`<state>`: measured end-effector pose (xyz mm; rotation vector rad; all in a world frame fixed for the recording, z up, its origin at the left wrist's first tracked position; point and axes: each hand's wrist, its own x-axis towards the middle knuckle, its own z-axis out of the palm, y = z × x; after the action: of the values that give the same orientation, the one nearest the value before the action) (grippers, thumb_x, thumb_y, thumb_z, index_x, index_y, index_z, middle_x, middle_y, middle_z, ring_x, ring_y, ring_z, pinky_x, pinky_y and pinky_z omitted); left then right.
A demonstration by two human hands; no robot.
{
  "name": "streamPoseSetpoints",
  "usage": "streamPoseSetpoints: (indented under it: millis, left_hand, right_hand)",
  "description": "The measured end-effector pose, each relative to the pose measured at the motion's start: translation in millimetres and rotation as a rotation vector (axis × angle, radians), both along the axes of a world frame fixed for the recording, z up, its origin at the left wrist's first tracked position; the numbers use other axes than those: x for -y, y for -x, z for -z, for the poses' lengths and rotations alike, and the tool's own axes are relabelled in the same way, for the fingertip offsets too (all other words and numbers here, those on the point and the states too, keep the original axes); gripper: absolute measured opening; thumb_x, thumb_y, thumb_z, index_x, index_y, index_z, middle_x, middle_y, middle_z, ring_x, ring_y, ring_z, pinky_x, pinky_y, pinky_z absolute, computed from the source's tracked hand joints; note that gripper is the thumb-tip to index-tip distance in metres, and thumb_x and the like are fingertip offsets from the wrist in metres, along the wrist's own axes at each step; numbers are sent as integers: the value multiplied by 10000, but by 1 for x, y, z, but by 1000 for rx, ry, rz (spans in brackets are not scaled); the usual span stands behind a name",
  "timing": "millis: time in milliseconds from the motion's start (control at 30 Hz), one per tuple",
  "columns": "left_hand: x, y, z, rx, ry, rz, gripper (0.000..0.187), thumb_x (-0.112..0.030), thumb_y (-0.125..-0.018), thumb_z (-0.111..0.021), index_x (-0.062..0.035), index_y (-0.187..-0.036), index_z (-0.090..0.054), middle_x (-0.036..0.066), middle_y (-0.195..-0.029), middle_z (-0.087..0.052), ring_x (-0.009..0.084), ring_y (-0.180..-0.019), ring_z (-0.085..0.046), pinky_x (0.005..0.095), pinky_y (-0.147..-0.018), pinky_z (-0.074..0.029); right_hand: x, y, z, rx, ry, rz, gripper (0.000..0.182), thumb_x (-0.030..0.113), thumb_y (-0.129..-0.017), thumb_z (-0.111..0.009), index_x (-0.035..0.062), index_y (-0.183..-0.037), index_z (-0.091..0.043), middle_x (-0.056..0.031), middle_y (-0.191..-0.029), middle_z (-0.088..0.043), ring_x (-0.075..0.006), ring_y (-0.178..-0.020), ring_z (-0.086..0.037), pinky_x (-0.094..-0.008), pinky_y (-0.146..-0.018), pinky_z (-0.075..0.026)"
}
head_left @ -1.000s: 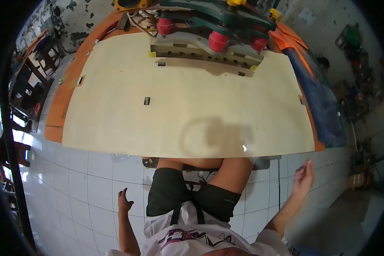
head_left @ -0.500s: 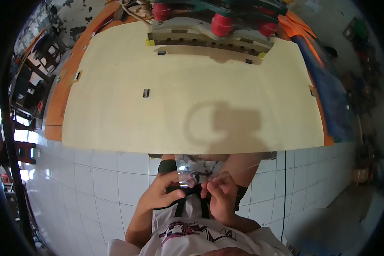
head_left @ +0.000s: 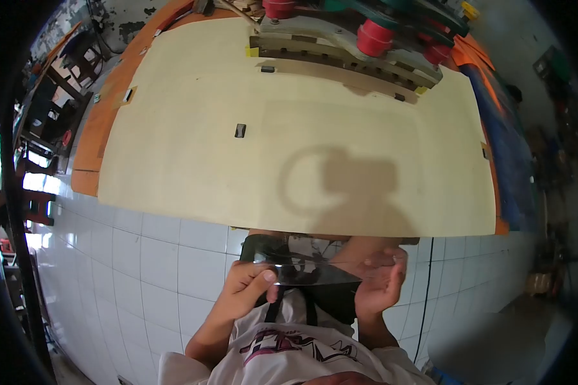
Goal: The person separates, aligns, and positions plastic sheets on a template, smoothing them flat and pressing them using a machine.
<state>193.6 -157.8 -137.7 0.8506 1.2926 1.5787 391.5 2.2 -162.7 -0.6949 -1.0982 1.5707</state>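
Note:
A clear, shiny plastic sheet (head_left: 321, 274) stretches across my lap, just below the near edge of the table. My left hand (head_left: 247, 289) is closed on its left end, thumb on top. At the other end is my right hand (head_left: 380, 285), turned palm up, fingers extended and thumb apart. The film's right end overlaps those fingers, which look blurred through it.
A pale yellow board (head_left: 186, 167) covers the orange tabletop (head_left: 85, 183). Small dark pieces lie on it, one a black rectangle (head_left: 240, 131). At the back stands a green machine with red knobs (head_left: 374, 38). Blue cloth (head_left: 504, 167) hangs at the right.
My right hand has moved right and opened, away from my left hand. The plastic sheet now spans wider between them. The view has shifted slightly, with the table scene moving right.

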Motion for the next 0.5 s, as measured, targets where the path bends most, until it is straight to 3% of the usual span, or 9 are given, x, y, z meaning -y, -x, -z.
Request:
streamPoseSetpoints:
  millis: [67,100,133,200,300,500]
  left_hand:
    - [7,6,3,77,51,-46,376,-168,-1039,-510,-15,-716,-624,35,-612,-620,112,-597,-574,267,-584,-445]
    - [8,8,7,85,46,-77,370,-164,-1027,-530,-16,-701,-621,37,-607,-620,111,-574,-571,263,-565,-445]
    - [8,8,8,86,45,-69,370,-164,-1027,-530,-16,-701,-621,37,-607,-620,111,-574,-571,263,-565,-445]
    - [6,10,5,126,48,-180,363,-167,-1020,-547,-15,-698,-620,43,-600,-620,106,-553,-572,257,-540,-448]
    - [5,11,7,100,33,-217,345,-174,-1014,-571,-11,-716,-626,52,-598,-620,110,-539,-583,255,-524,-457]
    - [5,11,1,104,30,-304,325,-170,-1003,-596,8,-732,-618,79,-621,-639,136,-529,-606,274,-520,-494]
  right_hand:
    - [-11,-9,-9,141,8,141,434,345,-1031,-414,-8,-1275,-479,-129,-857,-652,-193,-698,-615,-344,-579,-522]
    - [-19,-10,-12,141,-71,109,439,301,-1018,-471,15,-1349,-440,-85,-855,-647,-145,-723,-611,-311,-545,-515]
    - [-20,-8,-15,142,-71,116,439,301,-1018,-471,15,-1349,-440,-85,-855,-647,-145,-723,-611,-311,-545,-515]
    - [-21,-3,-26,216,38,330,461,230,-952,-631,39,-1327,-444,-83,-888,-634,-150,-733,-624,-258,-547,-508]
    - [-26,-4,-32,248,46,343,482,166,-919,-706,82,-1324,-458,-59,-874,-626,-128,-762,-621,-253,-527,-502]
    - [-36,-12,-38,464,-137,260,346,190,-933,-712,32,-1191,-543,-55,-901,-634,-124,-812,-631,-229,-512,-536]
